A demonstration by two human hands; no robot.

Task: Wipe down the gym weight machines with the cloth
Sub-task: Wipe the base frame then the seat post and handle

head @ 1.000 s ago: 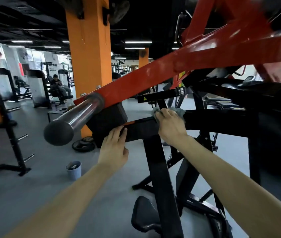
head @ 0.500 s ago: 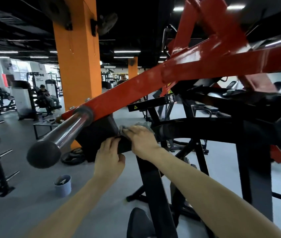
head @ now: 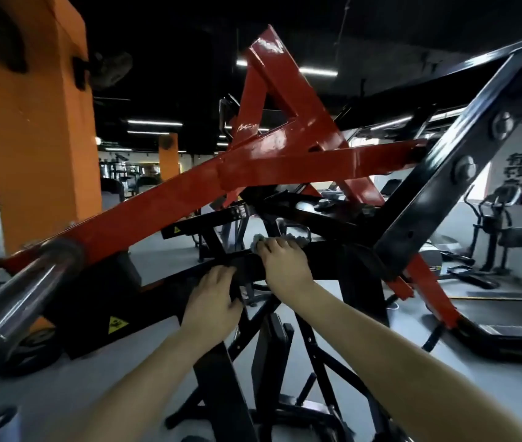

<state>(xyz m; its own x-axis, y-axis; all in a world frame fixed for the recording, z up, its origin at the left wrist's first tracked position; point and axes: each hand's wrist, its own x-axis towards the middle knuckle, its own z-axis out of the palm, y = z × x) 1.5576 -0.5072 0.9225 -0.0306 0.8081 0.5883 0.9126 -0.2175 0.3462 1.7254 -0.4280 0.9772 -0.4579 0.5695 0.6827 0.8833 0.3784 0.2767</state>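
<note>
A black and red plate-loaded weight machine fills the view. Its black horizontal frame bar crosses the middle, under a red lever arm. My right hand lies over the top of that bar and grips a grey cloth, which shows only past the fingertips. My left hand sits just left and lower, fingers curled over the same black bar where it slopes down.
A chrome weight sleeve juts toward me at lower left. An orange pillar stands behind it. Black uprights and a seat pad are below my hands. A black diagonal beam rises at right, with cardio machines beyond.
The view has swung right and tilted up. My right hand has slid the cloth rightward along the black bar, away from my left hand, which stays on the bar.
</note>
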